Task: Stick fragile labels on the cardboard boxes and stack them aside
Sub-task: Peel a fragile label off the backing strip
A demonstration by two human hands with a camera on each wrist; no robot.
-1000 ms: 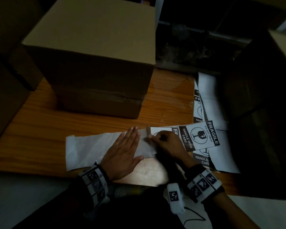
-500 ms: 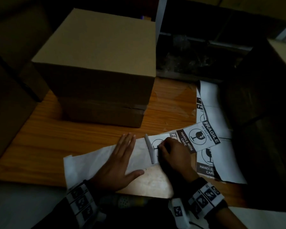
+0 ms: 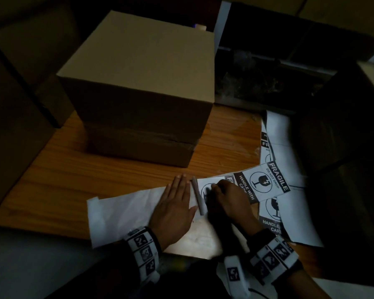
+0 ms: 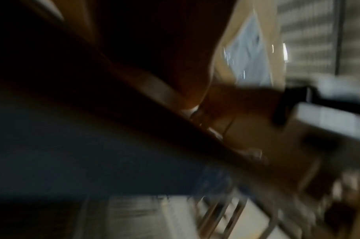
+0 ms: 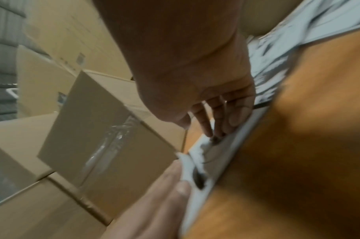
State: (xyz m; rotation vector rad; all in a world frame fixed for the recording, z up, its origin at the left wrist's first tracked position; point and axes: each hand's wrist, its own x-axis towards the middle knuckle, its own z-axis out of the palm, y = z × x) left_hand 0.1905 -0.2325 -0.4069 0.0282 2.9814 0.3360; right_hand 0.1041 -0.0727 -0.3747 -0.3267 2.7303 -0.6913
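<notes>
A strip of white backing paper [image 3: 125, 210] lies across the wooden table [image 3: 63, 180]. My left hand [image 3: 177, 203] presses flat on it, fingers straight. Just to its right, a peeled edge of the fragile label [image 3: 198, 196] curls upward. My right hand [image 3: 222, 193] has its fingers curled on that label, and in the right wrist view the fingertips [image 5: 215, 132] pinch at its torn edge. The following printed label [image 3: 266, 182] on the strip lies to the right. A plain cardboard box [image 3: 143, 83] stands behind the hands. The left wrist view is blurred.
More label sheets [image 3: 276, 212] lie on the table's right side. Another box [image 3: 371, 83] stands at the far right, in shadow. Tall cardboard boxes [image 3: 13, 126] stand along the left. Taped boxes [image 5: 105, 145] fill the right wrist view's left half.
The curled label edge has lifted away from the backing and lengthened. My right hand has drawn back to the right over the label. My left hand stays flat on the strip.
</notes>
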